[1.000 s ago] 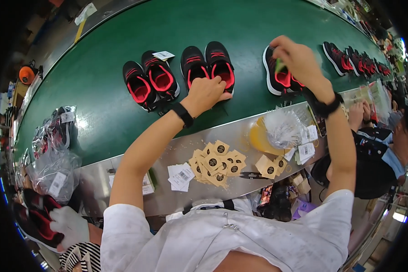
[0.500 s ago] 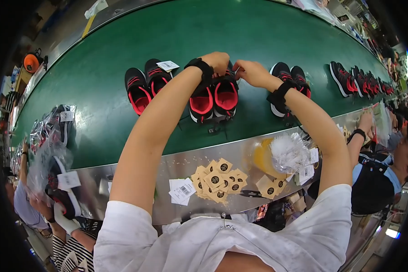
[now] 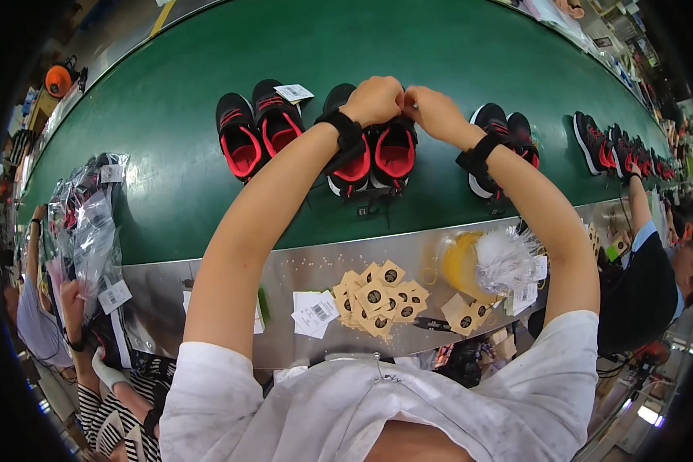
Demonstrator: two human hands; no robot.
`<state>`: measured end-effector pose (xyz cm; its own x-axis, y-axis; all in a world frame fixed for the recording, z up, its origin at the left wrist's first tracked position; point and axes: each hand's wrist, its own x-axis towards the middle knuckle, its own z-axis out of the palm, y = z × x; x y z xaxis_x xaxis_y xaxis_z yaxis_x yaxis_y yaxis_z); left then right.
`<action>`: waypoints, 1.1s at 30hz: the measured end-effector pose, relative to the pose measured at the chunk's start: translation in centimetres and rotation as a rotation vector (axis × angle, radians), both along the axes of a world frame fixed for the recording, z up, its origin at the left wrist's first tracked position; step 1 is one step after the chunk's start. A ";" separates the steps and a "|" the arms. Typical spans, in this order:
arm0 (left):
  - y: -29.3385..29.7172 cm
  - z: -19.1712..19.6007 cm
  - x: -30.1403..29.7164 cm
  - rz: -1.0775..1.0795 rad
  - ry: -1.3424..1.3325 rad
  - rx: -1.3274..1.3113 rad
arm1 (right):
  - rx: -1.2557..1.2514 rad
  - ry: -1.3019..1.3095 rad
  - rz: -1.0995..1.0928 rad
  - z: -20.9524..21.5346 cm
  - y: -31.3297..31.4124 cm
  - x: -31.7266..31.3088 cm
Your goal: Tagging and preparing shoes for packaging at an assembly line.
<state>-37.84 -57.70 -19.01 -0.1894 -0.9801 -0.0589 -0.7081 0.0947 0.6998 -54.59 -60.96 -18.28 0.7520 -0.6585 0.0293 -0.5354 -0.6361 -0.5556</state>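
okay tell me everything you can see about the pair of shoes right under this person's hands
The pair of shoes is small, black outside with red lining and pale soles. They stand side by side, openings up, on the green conveyor belt. The left hand and right hand meet over their far ends, hiding those parts. A dark cord trails onto the belt.

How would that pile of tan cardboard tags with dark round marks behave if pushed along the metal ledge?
The pile of tan cardboard tags lies loose and fanned, so it would probably scatter rather than move together. The tags look thin and flat, likely light and hard to pinch up. The shiny metal ledge probably lets them slide easily.
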 end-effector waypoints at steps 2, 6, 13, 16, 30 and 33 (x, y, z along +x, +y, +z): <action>0.6 -0.8 0.5 -0.038 -0.130 -0.277 | -0.563 0.154 -0.063 0.5 1.4 1.2; 1.3 0.7 -0.1 -0.004 -0.127 -0.312 | -0.407 0.175 -0.008 0.6 -1.7 -0.7; 3.9 1.9 2.1 0.273 1.173 0.361 | 1.084 -0.273 -0.183 5.2 -0.4 -0.8; 4.4 1.7 1.5 0.326 1.155 0.287 | 1.037 -0.247 -0.171 4.9 -0.4 -0.7; 5.3 1.5 2.2 0.293 1.052 0.200 | 0.886 -0.216 -0.240 4.4 0.5 1.5; 5.4 1.6 2.5 0.282 1.027 0.203 | 0.894 -0.203 -0.227 4.4 0.6 1.8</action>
<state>-35.33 -52.34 -17.46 -0.0107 -0.9859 -0.1668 0.2473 -0.1643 0.9549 -52.81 -60.39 -13.89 0.6393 -0.6300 -0.4408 -0.4333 0.1784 -0.8834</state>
